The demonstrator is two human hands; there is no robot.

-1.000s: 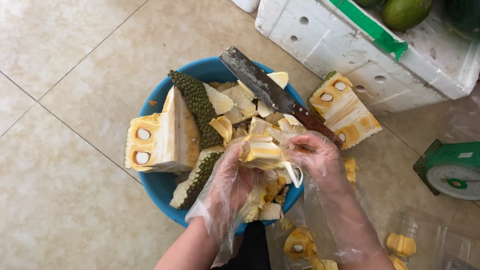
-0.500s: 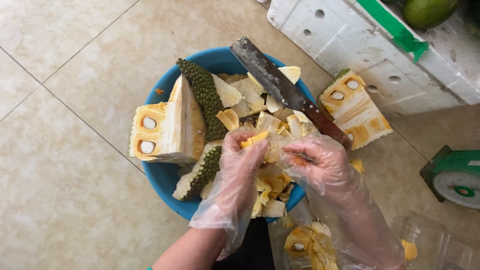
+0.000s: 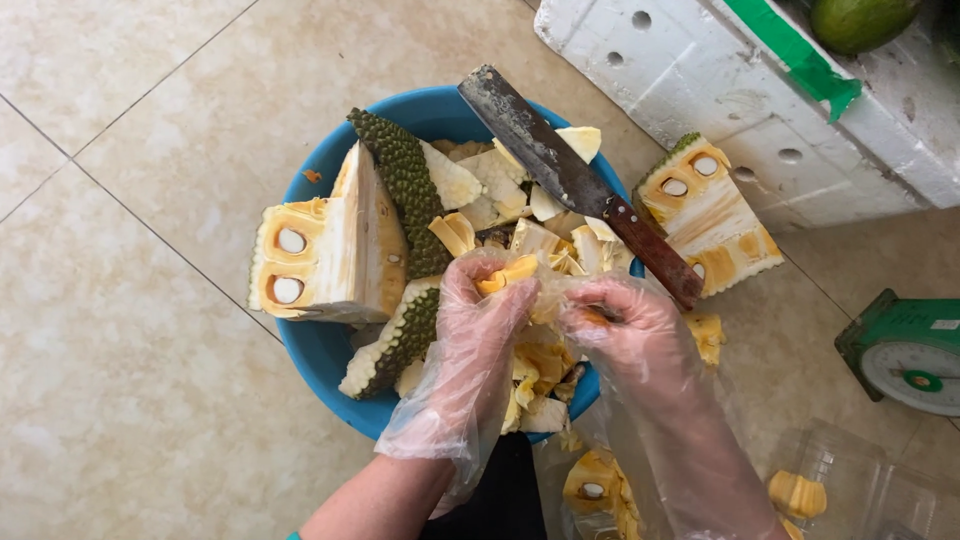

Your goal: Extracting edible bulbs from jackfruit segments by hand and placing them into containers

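**A:** Start with what's closest to you. What are your hands doing?

**B:** Both wear loose clear plastic gloves. Your left hand (image 3: 480, 330) has its fingers curled and pinched on a yellow jackfruit pod (image 3: 508, 272), which sits at your fingertips, just above the heap in the blue basin (image 3: 320, 350). Your right hand (image 3: 625, 335) is curled too, thumb and fingers pressed on a smaller bit of orange flesh (image 3: 592, 318); what exactly it is, I cannot tell.

**A:** Which hand is nearer the pod, and how does it lie?

**B:** Your left hand has it. The pod's long axis runs roughly left to right, pointing across the gap towards your right hand, which is just beside it. The two hands nearly touch over the near rim of the basin.

**A:** And counts, moving outward?

**B:** Down by your right wrist there is one clear plastic tray (image 3: 850, 480) with a few peeled pods in it. One basin. In it, one big jackfruit wedge (image 3: 325, 250) with two pale seeds showing, plus two strips of green spiky rind (image 3: 405, 190) and many loose pale scraps. One cleaver (image 3: 570, 180) lies diagonally across the basin's far rim, handle towards your right. Beyond it, a second wedge (image 3: 705, 215) rests on the tiled floor (image 3: 120, 380) against one white foam box (image 3: 730, 90). One green scale (image 3: 905, 350) stands at the right edge.
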